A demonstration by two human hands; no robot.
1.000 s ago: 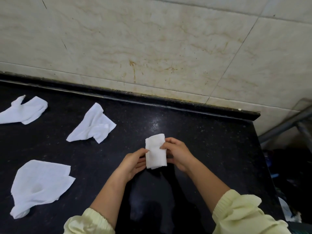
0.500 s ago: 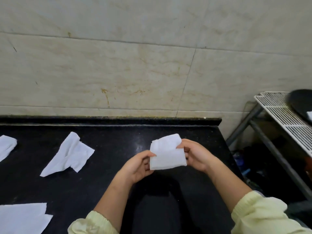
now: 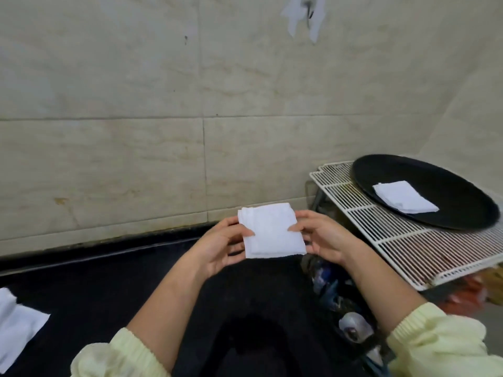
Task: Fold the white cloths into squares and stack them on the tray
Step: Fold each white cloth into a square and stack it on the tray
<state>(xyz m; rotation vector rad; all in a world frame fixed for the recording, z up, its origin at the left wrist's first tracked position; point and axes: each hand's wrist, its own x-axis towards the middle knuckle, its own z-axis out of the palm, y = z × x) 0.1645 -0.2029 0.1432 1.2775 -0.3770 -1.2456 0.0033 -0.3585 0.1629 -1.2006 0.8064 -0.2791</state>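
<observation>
Head: black counter (image 3: 81,281), tiled wall (image 3: 109,104), cloth (image 3: 272,229)

so the folded cloth (image 3: 272,231) is held up between the left hand (image 3: 217,248) and right hand (image 3: 324,238), over the counter's (image 3: 109,281) right end, wall (image 3: 136,104) just behind. wire rack (image 3: 394,240) stands right of the counter, tray (image 3: 462,210) on top of it, another folded square (image 3: 404,197) lying in the tray. loose cloth (image 3: 16,322) way over left on the counter

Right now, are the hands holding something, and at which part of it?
Yes. The folded white cloth is held above the black counter: the left hand pinches its left edge, and the right hand pinches its right edge.
</observation>
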